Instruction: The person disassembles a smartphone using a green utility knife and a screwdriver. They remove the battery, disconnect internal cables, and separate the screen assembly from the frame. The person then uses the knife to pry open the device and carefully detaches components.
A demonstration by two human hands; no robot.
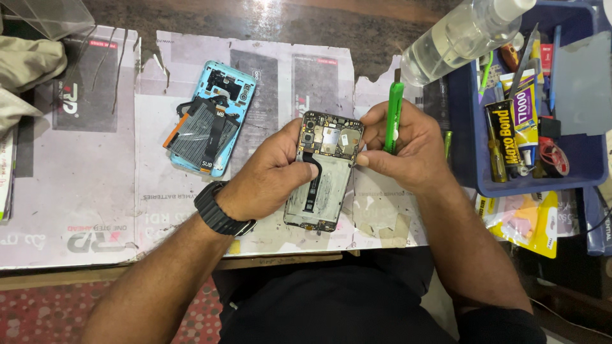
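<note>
An opened phone (324,178) lies on the paper-covered table (76,191), its circuit board and a black flex cable exposed. My left hand (271,172), with a black watch on the wrist, grips the phone's left side, thumb on the flex cable. In my right hand (408,150) I hold a green utility knife (393,114) upright, the fingers touching the phone's right edge. A second opened phone in a light blue shell (213,118), with a battery and cables showing, rests farther left and away from both hands.
A blue plastic bin (577,169) at the right holds glue tubes, screwdrivers and small tools. A clear plastic bottle (459,35) lies across its upper left corner. Yellow packets (526,223) sit below the bin. Cloth (25,70) lies at the far left.
</note>
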